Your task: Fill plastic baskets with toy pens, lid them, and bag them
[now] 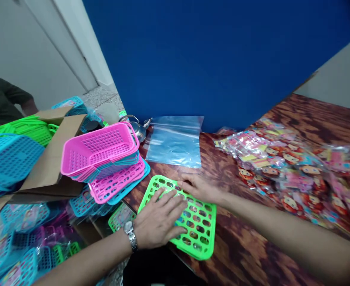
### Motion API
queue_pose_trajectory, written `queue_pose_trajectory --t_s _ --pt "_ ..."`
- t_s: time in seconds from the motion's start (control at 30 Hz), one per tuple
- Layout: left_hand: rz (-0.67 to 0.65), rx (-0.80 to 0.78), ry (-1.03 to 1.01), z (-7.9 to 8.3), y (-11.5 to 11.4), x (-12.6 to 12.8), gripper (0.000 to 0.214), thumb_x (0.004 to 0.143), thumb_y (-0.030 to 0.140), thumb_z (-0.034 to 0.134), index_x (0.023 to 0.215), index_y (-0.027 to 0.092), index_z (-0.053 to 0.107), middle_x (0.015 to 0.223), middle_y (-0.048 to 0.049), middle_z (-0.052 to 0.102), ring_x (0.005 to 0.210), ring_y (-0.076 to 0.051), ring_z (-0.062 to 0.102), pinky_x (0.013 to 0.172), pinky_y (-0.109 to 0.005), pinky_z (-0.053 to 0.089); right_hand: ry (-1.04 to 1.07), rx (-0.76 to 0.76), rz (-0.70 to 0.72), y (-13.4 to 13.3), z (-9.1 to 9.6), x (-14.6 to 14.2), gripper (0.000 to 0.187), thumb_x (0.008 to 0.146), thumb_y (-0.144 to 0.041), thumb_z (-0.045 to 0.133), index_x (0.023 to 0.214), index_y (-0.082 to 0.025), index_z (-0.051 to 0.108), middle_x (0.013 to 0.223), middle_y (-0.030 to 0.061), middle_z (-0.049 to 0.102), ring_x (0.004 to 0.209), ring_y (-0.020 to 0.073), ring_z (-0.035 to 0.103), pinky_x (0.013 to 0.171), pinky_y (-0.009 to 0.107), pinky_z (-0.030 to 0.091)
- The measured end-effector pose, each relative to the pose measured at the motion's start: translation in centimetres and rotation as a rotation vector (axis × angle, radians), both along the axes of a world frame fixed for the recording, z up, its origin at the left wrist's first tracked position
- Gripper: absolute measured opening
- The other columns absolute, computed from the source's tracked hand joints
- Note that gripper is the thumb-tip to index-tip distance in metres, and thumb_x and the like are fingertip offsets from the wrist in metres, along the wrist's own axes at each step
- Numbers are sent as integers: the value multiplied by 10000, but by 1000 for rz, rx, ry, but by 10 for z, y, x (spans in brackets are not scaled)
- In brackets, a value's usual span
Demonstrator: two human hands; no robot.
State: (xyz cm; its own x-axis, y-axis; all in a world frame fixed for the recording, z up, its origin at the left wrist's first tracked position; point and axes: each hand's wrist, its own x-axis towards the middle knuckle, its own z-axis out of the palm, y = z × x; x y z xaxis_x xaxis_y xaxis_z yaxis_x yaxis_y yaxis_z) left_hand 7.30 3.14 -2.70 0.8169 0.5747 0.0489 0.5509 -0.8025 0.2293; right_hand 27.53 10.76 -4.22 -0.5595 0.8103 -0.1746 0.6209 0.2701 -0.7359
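Note:
A bright green perforated plastic basket lid [203, 230] lies at the front of the wood-patterned table, with colourful bits showing through its holes. Flat across its left part rests my left hand [160, 218], fingers spread, a metal watch on the wrist. My right hand [200, 187] is at the lid's far edge, its fingers bent against the rim; their undersides are hidden. Beyond the lid lies a clear plastic bag [175, 143]. To the left, nested pink and blue baskets [100, 151] stand on pink and blue lids [121, 180].
Many shiny printed packets [297, 171] are heaped on the right. A cardboard box [52, 159] at left holds blue and green baskets. Bagged baskets [26, 246] lie below it. A metal kettle [139, 129] stands by the blue panel [193, 59]. Another person's sleeve [10, 89] shows far left.

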Motion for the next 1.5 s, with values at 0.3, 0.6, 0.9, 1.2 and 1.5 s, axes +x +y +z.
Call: queue_pose_trajectory --t_s 0.3,0.6,0.9,1.2,1.5 --pt "76 85 158 -2 3 11 958 795 725 285 1432 21 153 1483 -257 141 1367 -413 82 1061 -591 60 286 -251 -95 -20 -17 13 300 890 -416 393 688 -197 431 609 -51 421 572 101 400 541 229 321" --pt "15 35 238 0 10 17 978 790 698 347 1427 -12 133 1475 -281 136 1349 -464 68 1038 -636 61 166 -271 -67 -14 -6 11 165 900 -324 392 818 -207 475 670 -32 511 615 120 478 569 245 332" --pt "32 58 208 -4 6 15 1024 744 732 404 1442 41 116 1485 -262 124 1352 -453 90 1041 -639 81 436 -240 -354 -54 -16 42 349 952 -411 292 1084 -223 555 1017 42 619 948 170 571 852 317 426" --pt "37 36 163 -3 9 15 1008 748 724 410 1445 56 118 1489 -255 116 1353 -457 72 1042 -644 82 401 -48 -334 -65 -21 41 345 958 -300 272 1219 -213 479 1058 74 594 985 178 559 883 340 443" --pt "53 75 144 -3 4 15 938 770 665 447 1424 44 189 1482 -265 133 1363 -437 37 1058 -625 70 1 560 -120 -127 -8 21 586 819 -566 482 1321 -269 425 1380 124 390 1305 337 274 1057 597 130"
